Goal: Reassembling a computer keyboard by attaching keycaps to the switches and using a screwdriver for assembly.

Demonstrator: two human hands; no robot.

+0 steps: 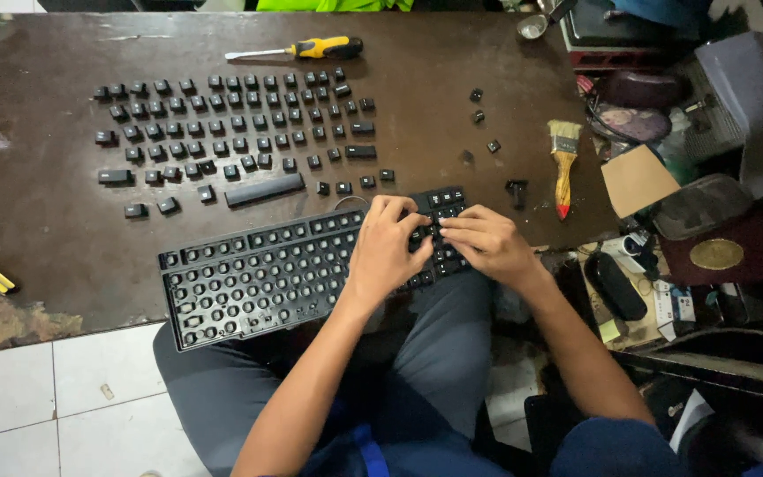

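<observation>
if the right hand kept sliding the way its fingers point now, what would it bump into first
The right hand points left across the keyboard frame, fingertips almost against the left hand. It would most likely meet the left hand's fingers first, over the keys still fitted at the frame's right end. Whether they touch is unclear.

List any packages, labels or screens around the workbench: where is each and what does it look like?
Cardboard piece: right of the paintbrush, flat, tan, plain.
Small box: lower right in the clutter, white with blue print.
Round emblem: far right on a dark red case, gold disc.
No screen shows.
</observation>
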